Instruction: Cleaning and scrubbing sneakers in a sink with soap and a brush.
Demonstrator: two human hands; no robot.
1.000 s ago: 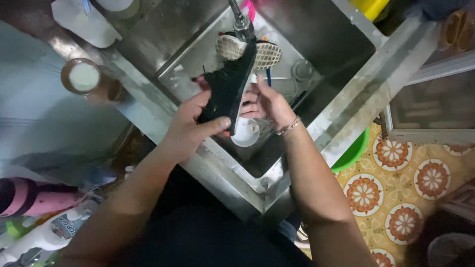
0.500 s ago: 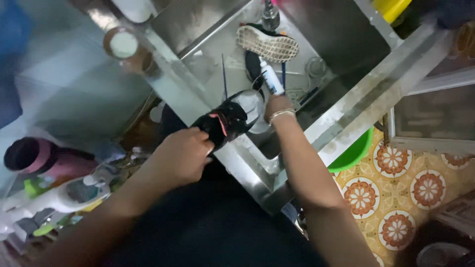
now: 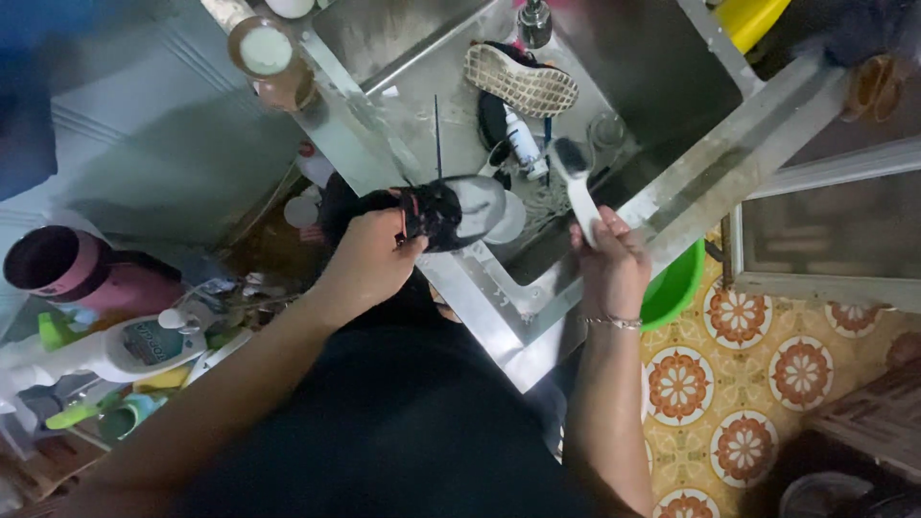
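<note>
My left hand (image 3: 369, 257) grips a black shoe with a pale toe (image 3: 451, 209) and holds it over the near rim of the steel sink (image 3: 480, 288). In my right hand (image 3: 612, 264) is a white-handled scrub brush (image 3: 576, 187), its dark bristle head pointing toward the basin. A second shoe (image 3: 520, 84) lies sole-up in the sink under the tap (image 3: 534, 19). Beside it lie a small white bottle (image 3: 523, 139) and a thin stick.
A green basin (image 3: 676, 288) sits below the sink's right edge, above a patterned tile floor (image 3: 758, 374). A brown jar with a white lid (image 3: 266, 53) stands on the counter at the left. A pink container (image 3: 67, 269) and a white bottle (image 3: 125, 350) crowd the lower left.
My right hand has picked up the scrub brush from the sink and drawn back to the rim. My left hand has pulled the black shoe nearer to me.
</note>
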